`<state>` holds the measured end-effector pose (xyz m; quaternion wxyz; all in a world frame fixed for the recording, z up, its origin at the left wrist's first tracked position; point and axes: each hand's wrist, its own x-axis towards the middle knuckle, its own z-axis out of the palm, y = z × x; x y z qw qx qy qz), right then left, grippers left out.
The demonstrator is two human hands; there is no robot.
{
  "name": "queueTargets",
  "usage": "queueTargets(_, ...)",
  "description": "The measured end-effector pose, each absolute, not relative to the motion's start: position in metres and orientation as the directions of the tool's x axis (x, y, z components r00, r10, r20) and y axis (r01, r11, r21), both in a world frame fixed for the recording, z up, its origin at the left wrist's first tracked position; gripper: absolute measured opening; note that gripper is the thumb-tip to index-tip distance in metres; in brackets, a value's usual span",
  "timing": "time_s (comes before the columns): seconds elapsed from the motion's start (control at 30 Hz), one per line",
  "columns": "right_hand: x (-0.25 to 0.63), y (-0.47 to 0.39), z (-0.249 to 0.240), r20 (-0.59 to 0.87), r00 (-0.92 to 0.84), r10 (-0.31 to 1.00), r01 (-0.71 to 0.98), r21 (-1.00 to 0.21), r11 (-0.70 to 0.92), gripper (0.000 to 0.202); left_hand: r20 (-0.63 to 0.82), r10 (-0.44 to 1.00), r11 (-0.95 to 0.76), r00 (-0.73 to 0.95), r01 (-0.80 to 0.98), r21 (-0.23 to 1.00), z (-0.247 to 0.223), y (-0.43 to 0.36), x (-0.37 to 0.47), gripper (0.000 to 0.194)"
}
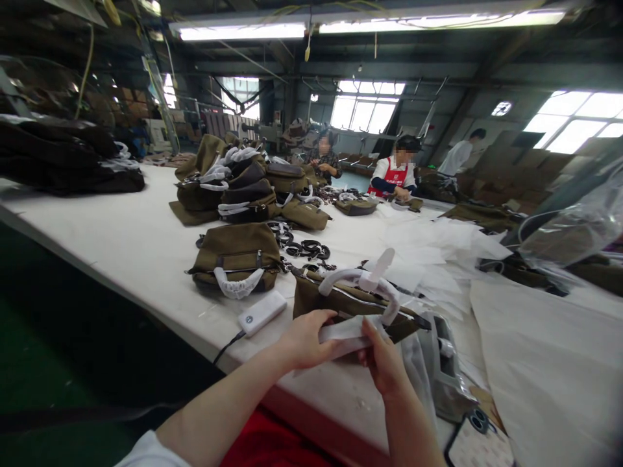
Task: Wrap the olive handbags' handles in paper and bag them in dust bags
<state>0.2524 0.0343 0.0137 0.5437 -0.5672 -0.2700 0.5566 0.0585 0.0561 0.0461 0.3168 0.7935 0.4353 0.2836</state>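
An olive handbag (307,297) with a metal zipper sits on the table in front of me. Its far handle (392,295) arches upward in white wrapping, and a pale strip (382,266) sticks up from it. At the bag's near side, my left hand (306,337) has its fingers closed on one end of a white wrapping sheet (348,329). My right hand (382,357) pinches the other end between thumb and fingers. The sheet lies folded lengthwise between both hands; whether the near handle is inside cannot be seen.
Left of the bag are a white power bank (263,312) with a cable and another olive handbag (233,253). Behind lie black straps (309,248) and piled bags (243,185). White sheets (438,243) and a phone (479,441) are at right. A co-worker (395,175) sits across the table.
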Motion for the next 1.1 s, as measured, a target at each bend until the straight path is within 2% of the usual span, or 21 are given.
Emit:
queueTargets(0.2, 0.256, 0.033, 0.011, -0.306, 0.175, 0.936, -0.252, -0.933, -0.258, 0.049, 0.327, 0.767, -0.56, 0.552, 0.326, 0.762, 0.046, 0.05, 0.053, 0.041)
queueTargets(0.33, 0.258, 0.031, 0.015, -0.308, 0.167, 0.937, -0.223, -0.937, -0.268, 0.051, 0.299, 0.726, -0.599, 0.619, 0.355, 0.718, 0.048, 0.046, 0.048, 0.033)
queueTargets(0.43, 0.259, 0.03, 0.016, -0.314, 0.167, 0.935, -0.229, -0.934, -0.273, 0.051, 0.258, 0.693, -0.576, 0.674, 0.302, 0.76, 0.053, 0.045, 0.041, 0.035)
queueTargets(0.5, 0.26, 0.029, 0.015, -0.304, 0.153, 0.94, -0.219, -0.938, -0.268, 0.05, 0.186, 0.726, -0.446, 0.662, 0.247, 0.86, 0.056, 0.048, 0.037, 0.044)
queueTargets(0.57, 0.262, 0.029, 0.014, -0.288, 0.128, 0.949, -0.195, -0.945, -0.261, 0.05, -0.004, 0.796, -0.171, 0.605, 0.23, 0.958, 0.056, 0.054, 0.036, 0.056)
queueTargets(0.63, 0.264, 0.029, 0.013, -0.273, 0.104, 0.956, -0.17, -0.952, -0.253, 0.051, -0.233, 0.778, 0.111, 0.583, 0.237, 0.965, 0.054, 0.063, 0.038, 0.069)
queueTargets(0.7, 0.265, 0.028, 0.013, -0.267, 0.093, 0.959, -0.155, -0.956, -0.251, 0.052, -0.342, 0.67, 0.235, 0.659, 0.249, 0.94, 0.052, 0.069, 0.042, 0.077)
queueTargets(0.73, 0.265, 0.028, 0.013, -0.266, 0.095, 0.959, -0.151, -0.956, -0.25, 0.052, -0.341, 0.621, 0.218, 0.705, 0.263, 0.94, 0.051, 0.07, 0.044, 0.077)
queueTargets(0.8, 0.265, 0.028, 0.015, -0.273, 0.115, 0.955, -0.156, -0.954, -0.254, 0.052, -0.298, 0.608, 0.062, 0.736, 0.33, 0.942, 0.051, 0.066, 0.048, 0.083)
queueTargets(0.9, 0.263, 0.03, 0.017, -0.311, 0.175, 0.934, -0.205, -0.939, -0.274, 0.051, -0.176, 0.763, -0.161, 0.622, 0.447, 0.88, 0.049, 0.049, 0.053, 0.092)
queueTargets(1.0, 0.258, 0.03, 0.014, -0.334, 0.21, 0.919, -0.275, -0.922, -0.272, 0.048, 0.008, 0.841, -0.222, 0.541, 0.331, 0.917, 0.042, 0.035, 0.058, 0.069)
queueTargets(1.1, 0.25, 0.025, 0.007, -0.235, 0.112, 0.966, -0.298, -0.935, -0.193, 0.048, 0.09, 0.85, -0.195, 0.519, 0.152, 0.969, 0.034, 0.032, 0.062, 0.055)
